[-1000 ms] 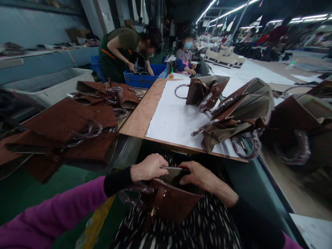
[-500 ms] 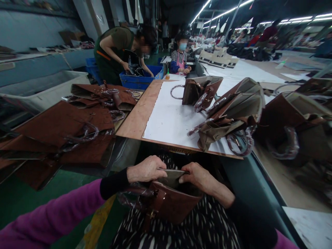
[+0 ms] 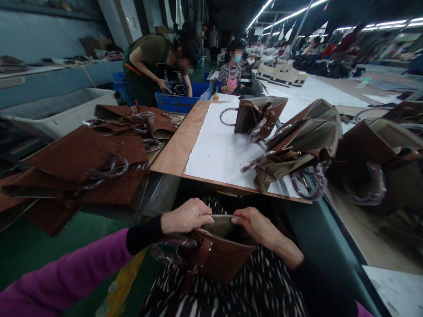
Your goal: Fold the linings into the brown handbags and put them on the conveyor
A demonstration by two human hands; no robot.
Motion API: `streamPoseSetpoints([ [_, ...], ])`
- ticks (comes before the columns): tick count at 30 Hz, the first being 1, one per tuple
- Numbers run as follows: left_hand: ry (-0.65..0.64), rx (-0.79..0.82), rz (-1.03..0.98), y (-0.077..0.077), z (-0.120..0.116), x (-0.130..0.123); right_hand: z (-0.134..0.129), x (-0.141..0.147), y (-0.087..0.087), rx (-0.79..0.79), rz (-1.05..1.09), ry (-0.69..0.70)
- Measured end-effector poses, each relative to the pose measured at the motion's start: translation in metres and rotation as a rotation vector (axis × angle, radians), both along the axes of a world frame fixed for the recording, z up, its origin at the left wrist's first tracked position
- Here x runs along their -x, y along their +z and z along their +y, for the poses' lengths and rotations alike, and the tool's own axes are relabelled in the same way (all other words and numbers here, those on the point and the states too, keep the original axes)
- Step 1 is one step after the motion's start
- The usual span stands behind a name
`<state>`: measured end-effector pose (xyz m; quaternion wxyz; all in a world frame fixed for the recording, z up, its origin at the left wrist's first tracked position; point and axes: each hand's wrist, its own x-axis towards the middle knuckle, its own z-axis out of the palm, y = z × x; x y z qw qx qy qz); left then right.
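Observation:
A brown handbag point(image 3: 228, 262) rests on my lap, its mouth open towards me and its pale lining showing. My left hand point(image 3: 188, 215) pinches the far rim of the bag near its left end. Further right on that same rim, my right hand point(image 3: 257, 226) grips with thumb and fingers closed. The bag's handle point(image 3: 168, 250), wrapped in clear plastic, hangs out to the left. A strap with a metal buckle point(image 3: 195, 269) runs down its side. The deep inside of the bag is dark.
Brown bags point(image 3: 86, 163) lie piled on the left. More bags point(image 3: 297, 141) stand on the white-covered table point(image 3: 211, 149) ahead. One person point(image 3: 148, 66) bends over a blue bin point(image 3: 178, 103); another person point(image 3: 231, 72) sits beyond the table. A grey-white tub point(image 3: 62, 110) stands at left.
My right hand has shifted slightly along the rim, its thumb now flatter against it. The view has turned a little. The seated person's hands have lowered.

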<state>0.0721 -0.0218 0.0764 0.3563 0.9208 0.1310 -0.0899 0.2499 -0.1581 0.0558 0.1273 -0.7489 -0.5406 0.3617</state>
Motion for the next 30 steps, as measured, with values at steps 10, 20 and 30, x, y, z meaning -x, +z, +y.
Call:
streamPoseSetpoints([
  [10, -0.037, -0.021, -0.026, 0.005, -0.007, 0.003, 0.013, 0.028, 0.034, -0.015, -0.161, 0.149],
  [20, 0.288, 0.061, -0.267, 0.055, -0.017, 0.027, 0.012, 0.043, 0.032, -0.073, 0.004, 0.178],
  [30, 0.777, 0.219, -0.494, 0.019, 0.042, 0.082, -0.025, -0.001, 0.020, -0.320, 0.719, -0.555],
])
